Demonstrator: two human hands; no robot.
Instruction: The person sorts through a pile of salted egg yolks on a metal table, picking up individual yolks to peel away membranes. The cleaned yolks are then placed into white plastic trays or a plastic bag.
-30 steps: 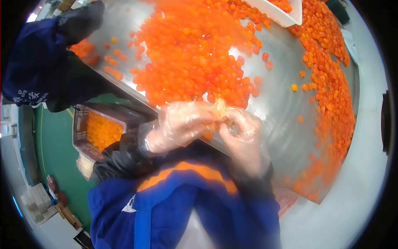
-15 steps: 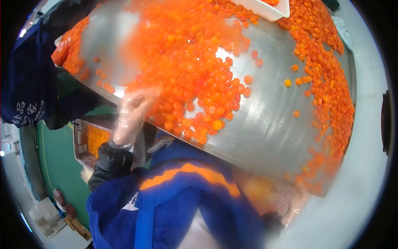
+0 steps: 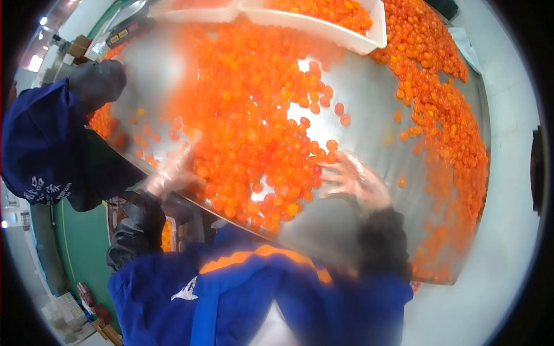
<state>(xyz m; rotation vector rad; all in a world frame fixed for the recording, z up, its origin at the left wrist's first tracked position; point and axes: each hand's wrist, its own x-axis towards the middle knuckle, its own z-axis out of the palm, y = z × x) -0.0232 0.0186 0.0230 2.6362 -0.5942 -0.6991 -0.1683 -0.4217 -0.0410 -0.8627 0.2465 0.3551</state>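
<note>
A steel table [image 3: 375, 135] is heaped with orange balls [image 3: 254, 115]. The right hand [image 3: 355, 179] is spread open beside the heap; the grip of the left hand [image 3: 172, 172] cannot be told.

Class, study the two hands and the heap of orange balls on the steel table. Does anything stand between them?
Nothing visible does. The left hand is at the left edge of the heap of orange balls; the right hand, fingers spread, is at its right edge.

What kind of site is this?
Probably a food-processing floor: a steel table heaped with small orange balls, a white tray of more, and a left hand and right hand gloved in clear plastic.
</note>
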